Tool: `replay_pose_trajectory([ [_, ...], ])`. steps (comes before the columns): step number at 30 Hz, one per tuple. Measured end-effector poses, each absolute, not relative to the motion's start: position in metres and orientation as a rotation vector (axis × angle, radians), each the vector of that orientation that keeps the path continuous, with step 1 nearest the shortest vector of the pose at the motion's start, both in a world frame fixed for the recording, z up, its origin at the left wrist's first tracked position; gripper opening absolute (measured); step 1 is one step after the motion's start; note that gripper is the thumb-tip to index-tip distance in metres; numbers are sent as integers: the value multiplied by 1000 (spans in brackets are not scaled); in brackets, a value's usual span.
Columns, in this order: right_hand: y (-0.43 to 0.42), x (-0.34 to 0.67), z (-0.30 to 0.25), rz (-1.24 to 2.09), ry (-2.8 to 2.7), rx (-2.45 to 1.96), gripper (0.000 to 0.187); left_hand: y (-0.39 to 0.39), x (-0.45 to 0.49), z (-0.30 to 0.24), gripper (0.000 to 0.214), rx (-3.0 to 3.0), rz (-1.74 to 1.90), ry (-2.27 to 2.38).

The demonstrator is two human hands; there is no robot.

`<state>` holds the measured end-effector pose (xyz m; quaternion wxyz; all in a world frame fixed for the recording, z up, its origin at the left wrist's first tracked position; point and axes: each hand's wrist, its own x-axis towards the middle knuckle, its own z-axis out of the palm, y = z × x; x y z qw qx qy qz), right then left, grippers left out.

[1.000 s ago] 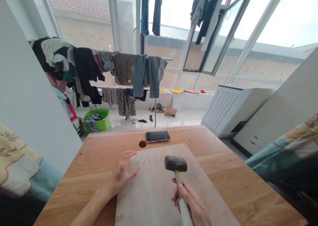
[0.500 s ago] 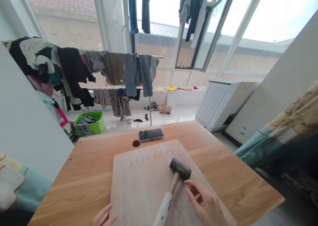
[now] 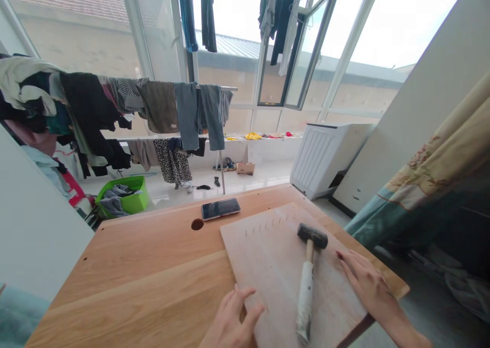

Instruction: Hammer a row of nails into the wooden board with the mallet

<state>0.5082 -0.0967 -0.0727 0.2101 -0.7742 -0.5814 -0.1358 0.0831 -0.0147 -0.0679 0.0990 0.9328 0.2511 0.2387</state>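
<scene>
loosely open, both hands point(image 3: 230, 317) point(image 3: 368, 282) touch the board point(image 3: 272, 269).

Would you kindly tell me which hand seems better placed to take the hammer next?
Probably the right hand: its fingertips lie near the hammer, close to the head, while the left hand sits farther off, across the board.
</scene>
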Motion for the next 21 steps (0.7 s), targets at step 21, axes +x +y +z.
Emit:
replay_pose_trajectory([
  [21, -86, 599, -41, -317, -1097, -2538, 59, -14, 152, -22, 52, 2846, 458, 603],
])
